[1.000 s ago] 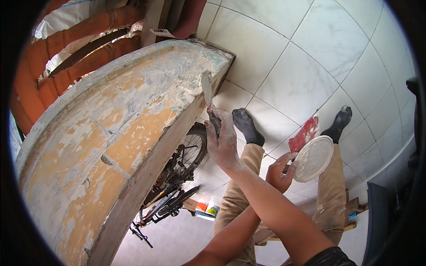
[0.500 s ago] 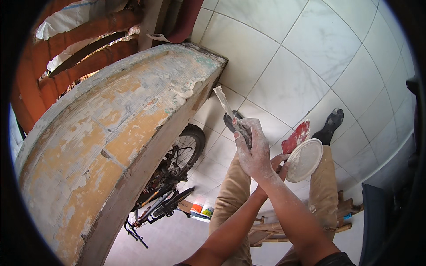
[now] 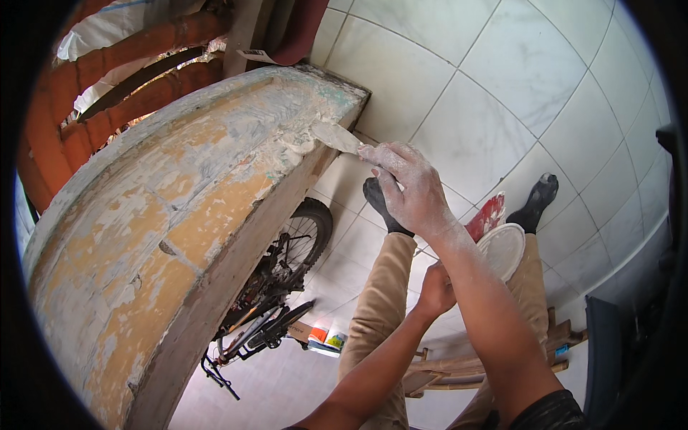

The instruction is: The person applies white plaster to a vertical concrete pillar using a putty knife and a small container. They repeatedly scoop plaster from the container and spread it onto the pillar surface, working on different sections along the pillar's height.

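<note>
My right hand (image 3: pixel 405 188), dusted white, is closed round a putty knife (image 3: pixel 337 137). Its whitish blade lies against a lump of wet putty (image 3: pixel 295 136) at the near corner of the ledge (image 3: pixel 208 208). That ledge is curved, with patchy yellow, grey and white paint. Behind my right forearm, my left hand (image 3: pixel 436 288) is closed, its fingertips hidden. It appears to hold a round white plastic lid (image 3: pixel 504 251), smeared inside. Beside the lid shows a red spreader (image 3: pixel 487 215) with white putty on it; how it is held is hidden.
A bicycle (image 3: pixel 279 279) stands below the ledge. Orange-red wooden slats (image 3: pixel 136 64) rise behind it at the left. White tiles (image 3: pixel 502 93) cover the floor. A bamboo bench (image 3: pixel 437 376) is near my legs, with small containers (image 3: pixel 326 338) to its left.
My right hand has moved up and tipped the putty knife leftward onto the putty at the ledge's corner. My left hand has shifted slightly down, with the lid now partly behind my right forearm.
</note>
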Motion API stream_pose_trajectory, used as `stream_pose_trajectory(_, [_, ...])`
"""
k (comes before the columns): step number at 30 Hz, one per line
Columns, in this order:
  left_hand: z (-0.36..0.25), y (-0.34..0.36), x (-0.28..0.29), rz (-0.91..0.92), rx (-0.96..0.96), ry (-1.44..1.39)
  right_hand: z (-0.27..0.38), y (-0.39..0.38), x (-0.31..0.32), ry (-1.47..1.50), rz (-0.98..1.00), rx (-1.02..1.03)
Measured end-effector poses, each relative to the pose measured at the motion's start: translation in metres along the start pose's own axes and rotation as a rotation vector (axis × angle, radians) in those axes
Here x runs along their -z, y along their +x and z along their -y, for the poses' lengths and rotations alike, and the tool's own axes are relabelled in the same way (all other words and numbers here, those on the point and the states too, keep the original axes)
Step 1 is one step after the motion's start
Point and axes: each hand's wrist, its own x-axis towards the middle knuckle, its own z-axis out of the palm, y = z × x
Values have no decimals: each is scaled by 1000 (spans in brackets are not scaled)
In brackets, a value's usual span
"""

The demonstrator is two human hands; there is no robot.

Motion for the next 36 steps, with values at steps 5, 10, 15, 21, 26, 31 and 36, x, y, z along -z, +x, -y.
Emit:
stream_pose_trajectory(5, [-1, 1, 3, 17, 24, 19, -11, 4, 0, 37, 59, -112])
stream_pose_trajectory(10, [-9, 5, 3, 29, 10, 27, -19, 8, 5, -19, 41, -285])
stream_pose_trajectory(15, [-10, 7, -1, -20, 92, 7, -9, 13, 17, 172, 22, -274])
stream_pose_trajectory(21, [-2, 6, -2, 3, -85, 77, 47, 42, 26, -326, 180, -215])
stream_pose_trajectory(26, [-13, 10, -6, -33, -11, 99, 104, 106, 47, -605, 530, -168])
stream_pose_trajectory(31, [-22, 12, -2, 12, 93, 132, 158, 143, 58, -648, 758, -193])
stream_pose_trajectory(36, [-18, 13, 0, -35, -100, 183, 192, 134, 65, -575, 672, -73])
